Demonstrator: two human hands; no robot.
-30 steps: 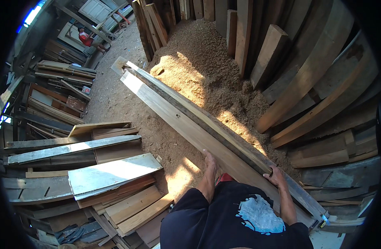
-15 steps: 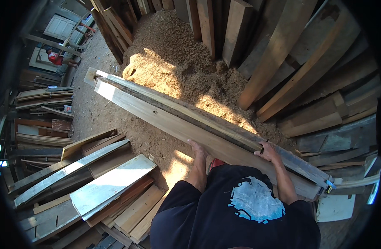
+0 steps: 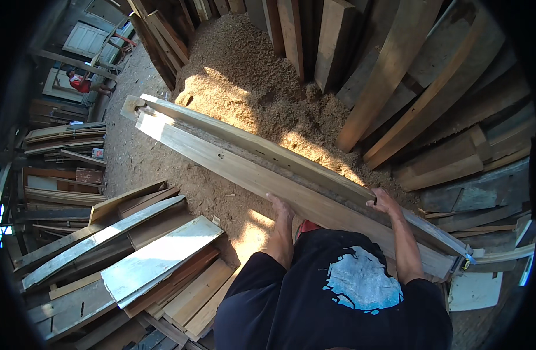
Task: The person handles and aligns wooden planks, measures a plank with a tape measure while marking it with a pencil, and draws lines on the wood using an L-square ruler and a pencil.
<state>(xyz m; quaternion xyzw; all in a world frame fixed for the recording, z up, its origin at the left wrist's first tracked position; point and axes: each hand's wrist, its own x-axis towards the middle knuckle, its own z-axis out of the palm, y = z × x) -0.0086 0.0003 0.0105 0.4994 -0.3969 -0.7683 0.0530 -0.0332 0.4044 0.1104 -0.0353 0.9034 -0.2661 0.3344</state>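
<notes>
A long, wide pale plank (image 3: pixel 221 156) runs diagonally from the far left to the near right in front of me. Along its far side, a second long board (image 3: pixel 262 149) is tilted up on edge with its broad face showing. My right hand (image 3: pixel 386 203) is closed over the top edge of this board, toward its right end. At the near edge of the wide plank, my left hand (image 3: pixel 281 209) has its fingers curled against the wood; the fingertips are partly hidden. A blue and yellow clamp-like piece (image 3: pixel 467 261) sits at the right end of the boards.
A sawdust heap (image 3: pixel 238 70) lies beyond the boards. Upright timbers (image 3: pixel 390 76) lean at the far right. Stacked planks, with a white panel (image 3: pixel 163 256) on top, fill the near left. A person in red (image 3: pixel 79 81) is far off at the upper left.
The far board has turned up onto its edge, so its broad side now shows. My right hand has moved slightly with it; my left hand stays at the wide plank's edge.
</notes>
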